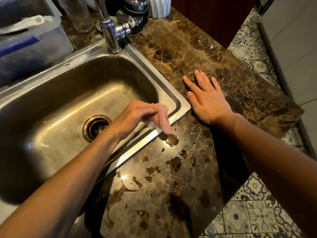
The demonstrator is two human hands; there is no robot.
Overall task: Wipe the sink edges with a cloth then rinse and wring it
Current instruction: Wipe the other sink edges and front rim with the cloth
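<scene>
We note the left hand (137, 115) clutching the pink cloth (162, 120) against the sink rim (178, 107) for wiping; the right hand (205, 98) lies flat, fingers released, bracing on the marble counter (188, 48).

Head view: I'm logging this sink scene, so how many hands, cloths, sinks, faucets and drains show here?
hands: 2, left hand and right hand
pink cloth: 1
sink: 1
faucet: 1
drain: 1
total: 6
</scene>
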